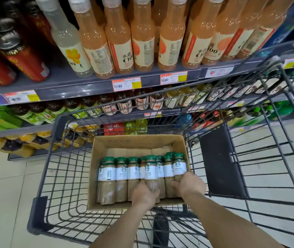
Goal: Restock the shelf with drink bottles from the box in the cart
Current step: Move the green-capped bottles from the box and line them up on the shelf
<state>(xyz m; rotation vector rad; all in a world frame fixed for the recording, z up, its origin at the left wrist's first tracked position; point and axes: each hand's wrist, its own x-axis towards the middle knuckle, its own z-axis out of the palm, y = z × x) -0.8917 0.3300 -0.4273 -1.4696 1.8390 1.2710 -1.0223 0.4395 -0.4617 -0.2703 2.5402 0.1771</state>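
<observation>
Gripping a coffee bottle (150, 173), standing higher than its row at lower centre, with the left hand (144, 195); clasping the rightmost bottle (180, 168) with the right hand (190, 185), just beside the cardboard box (106, 142) wall. Hemmed by the wire cart (60, 122) on all sides, black flap (217, 158) just right. Bare cardboard beyond the row. Facing the shelf (81, 87) across the upper frame, crowded with peach bottles (142, 38) along its front edge.
</observation>
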